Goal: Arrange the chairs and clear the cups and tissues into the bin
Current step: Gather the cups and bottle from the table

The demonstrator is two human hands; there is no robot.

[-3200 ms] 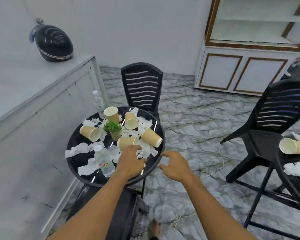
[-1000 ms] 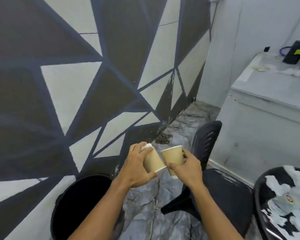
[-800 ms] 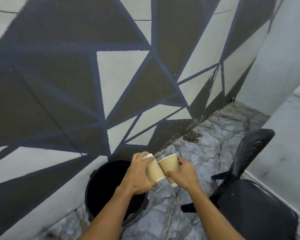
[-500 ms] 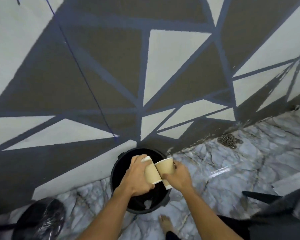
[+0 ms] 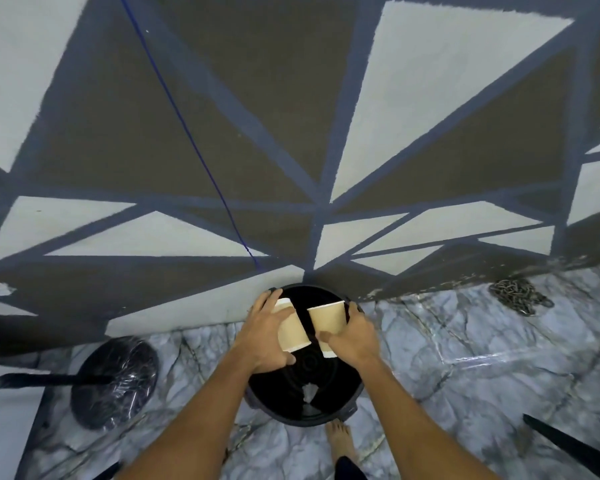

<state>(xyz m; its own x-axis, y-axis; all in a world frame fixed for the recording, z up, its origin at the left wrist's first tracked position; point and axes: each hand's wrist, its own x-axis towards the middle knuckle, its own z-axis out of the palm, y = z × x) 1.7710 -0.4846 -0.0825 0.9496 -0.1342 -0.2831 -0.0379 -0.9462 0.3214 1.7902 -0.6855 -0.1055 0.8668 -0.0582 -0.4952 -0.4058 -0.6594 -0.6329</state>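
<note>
My left hand and right hand each clamp fingers round a cup, left cup and right cup, over the bin at 6 o'clock, so I judge these two nearly binned, not yet dropped, and cannot see what else remains.

tan paper cup: left side hidden under left hand | second tan paper cup: right side covered by right hand | round black plastic bin: side rims hidden behind forearms | pale scrap on bin floor: too small to tell | slanted black bar: cut off by right edge | bare foot: heel hidden by dark cloth
</note>
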